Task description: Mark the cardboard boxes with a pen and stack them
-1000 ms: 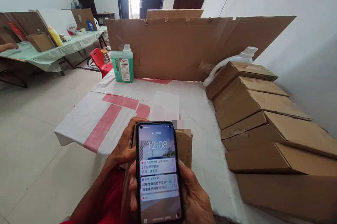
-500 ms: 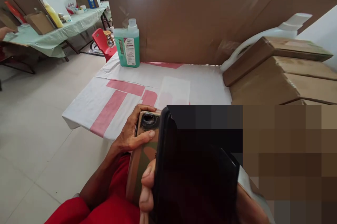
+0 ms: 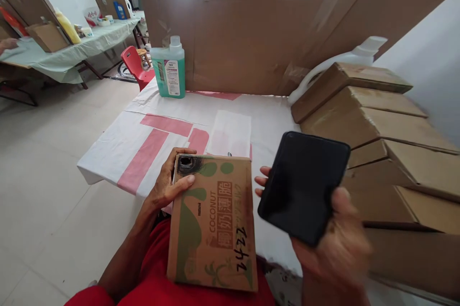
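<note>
My left hand grips the upper left corner of a cardboard box, its thumb pressed on the front face beside a dark-ringed hole. Green and brown print with "COCONUT" and the handwritten number 2422 mark the box, which leans upright against my red clothing. To its right, my right hand holds up a black smartphone with a dark screen. The phone is tilted, and its fingers show at the left edge while the thumb is at the right. Hand and phone are apart from the box; the right hand is slightly blurred.
A white cloth with red stripes covers the table. On it stand a green liquid bottle and stacked cardboard boxes, with a white jug behind them. A cardboard panel closes the back. A red chair is beyond.
The phone has moved right and away from my face, uncovering the box front. My left hand keeps its hold on the box. The view has shifted slightly.
</note>
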The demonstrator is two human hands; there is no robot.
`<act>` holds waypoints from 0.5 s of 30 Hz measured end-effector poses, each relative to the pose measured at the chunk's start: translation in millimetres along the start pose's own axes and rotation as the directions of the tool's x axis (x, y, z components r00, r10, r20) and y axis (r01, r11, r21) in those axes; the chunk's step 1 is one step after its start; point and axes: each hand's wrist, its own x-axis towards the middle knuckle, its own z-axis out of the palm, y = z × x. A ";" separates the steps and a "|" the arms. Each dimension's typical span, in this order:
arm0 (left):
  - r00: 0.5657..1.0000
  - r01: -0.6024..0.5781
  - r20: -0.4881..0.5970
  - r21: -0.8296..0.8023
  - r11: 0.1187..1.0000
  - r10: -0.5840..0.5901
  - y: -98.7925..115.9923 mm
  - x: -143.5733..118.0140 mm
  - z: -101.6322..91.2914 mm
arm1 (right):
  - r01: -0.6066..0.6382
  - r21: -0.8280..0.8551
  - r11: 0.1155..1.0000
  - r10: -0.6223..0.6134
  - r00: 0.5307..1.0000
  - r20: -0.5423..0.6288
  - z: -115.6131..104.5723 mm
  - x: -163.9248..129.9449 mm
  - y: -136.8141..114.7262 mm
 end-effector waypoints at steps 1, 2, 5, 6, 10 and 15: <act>1.000 0.006 -0.014 -0.008 1.000 -0.006 -4.5 0.4 -1.8 | -0.042 -0.058 0.997 0.037 0.997 -0.074 -13.4 17.0 12.2; 1.000 0.013 -0.022 -0.020 1.000 -0.014 -9.1 1.6 -3.3 | -0.069 -0.174 0.982 0.040 0.985 -0.168 -27.6 33.6 26.0; 0.999 0.048 -0.012 -0.061 0.997 -0.049 -21.4 8.8 -6.1 | -0.132 -0.442 0.887 -0.020 0.946 -0.323 -65.3 72.0 67.4; 0.998 0.057 -0.007 -0.073 0.996 -0.058 -24.9 11.8 -6.7 | -0.142 -0.494 0.858 -0.043 0.938 -0.343 -74.4 79.6 78.6; 0.997 0.076 -0.020 -0.090 0.993 -0.078 -37.1 22.3 -8.6 | -0.157 -0.673 0.723 -0.119 0.931 -0.345 -95.8 88.1 102.3; 0.992 0.120 -0.031 -0.108 0.987 -0.124 -53.7 26.3 -10.8 | -0.127 -0.858 0.498 -0.220 0.938 -0.267 -109.9 85.2 108.4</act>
